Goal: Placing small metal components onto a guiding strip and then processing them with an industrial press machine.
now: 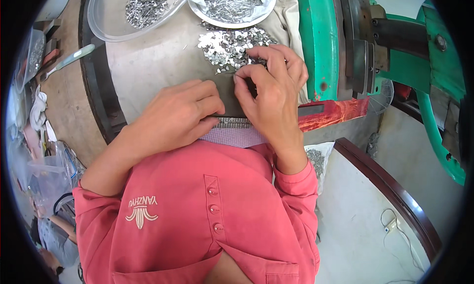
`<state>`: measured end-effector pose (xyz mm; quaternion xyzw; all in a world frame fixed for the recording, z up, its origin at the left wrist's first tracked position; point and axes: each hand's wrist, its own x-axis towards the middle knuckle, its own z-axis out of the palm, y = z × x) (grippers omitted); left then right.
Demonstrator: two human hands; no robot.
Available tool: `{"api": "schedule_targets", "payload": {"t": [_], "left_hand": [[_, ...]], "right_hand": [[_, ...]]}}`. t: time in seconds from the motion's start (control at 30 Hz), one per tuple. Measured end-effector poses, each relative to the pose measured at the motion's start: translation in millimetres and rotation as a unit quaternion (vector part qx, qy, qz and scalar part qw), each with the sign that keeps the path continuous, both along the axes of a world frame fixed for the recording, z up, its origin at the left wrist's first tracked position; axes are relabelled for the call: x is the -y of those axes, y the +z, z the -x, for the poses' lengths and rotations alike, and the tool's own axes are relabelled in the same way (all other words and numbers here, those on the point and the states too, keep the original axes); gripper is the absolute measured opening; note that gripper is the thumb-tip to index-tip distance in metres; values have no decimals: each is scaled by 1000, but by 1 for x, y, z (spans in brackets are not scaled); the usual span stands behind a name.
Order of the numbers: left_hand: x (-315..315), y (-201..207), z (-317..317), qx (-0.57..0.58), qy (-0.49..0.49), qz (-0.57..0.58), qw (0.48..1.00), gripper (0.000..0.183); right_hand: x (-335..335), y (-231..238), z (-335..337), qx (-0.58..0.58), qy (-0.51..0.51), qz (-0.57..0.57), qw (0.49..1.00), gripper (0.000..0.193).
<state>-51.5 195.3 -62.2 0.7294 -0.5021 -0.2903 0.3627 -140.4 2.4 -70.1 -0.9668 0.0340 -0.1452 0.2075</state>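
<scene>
My left hand (180,113) lies knuckles-up on the near edge of a round grey work table (148,62), fingers curled over a dark flat strip (232,99) lined with a row of small metal pieces. My right hand (274,89) sits just right of it, fingertips pinched at the strip and at the near edge of a loose pile of small shiny metal pieces (229,44). Whether the fingers hold a piece is hidden.
Two shallow dishes stand at the table's far side: a clear one (106,15) and a white one (232,5), both holding metal pieces. A green and red machine (345,47) stands to the right. A white-handled tool (69,61) lies left. A bag of pieces (316,160) hangs below.
</scene>
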Motion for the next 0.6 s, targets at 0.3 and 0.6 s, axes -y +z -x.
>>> {"api": "schedule_targets", "payload": {"t": [0.3, 0.6], "left_hand": [[-3, 4, 3, 22, -31, -26, 999, 33], [-3, 5, 9, 28, -11, -32, 999, 31]], "right_hand": [[-3, 6, 65, -17, 17, -76, 997, 19], [-14, 5, 66, -13, -8, -62, 998, 21]]}}
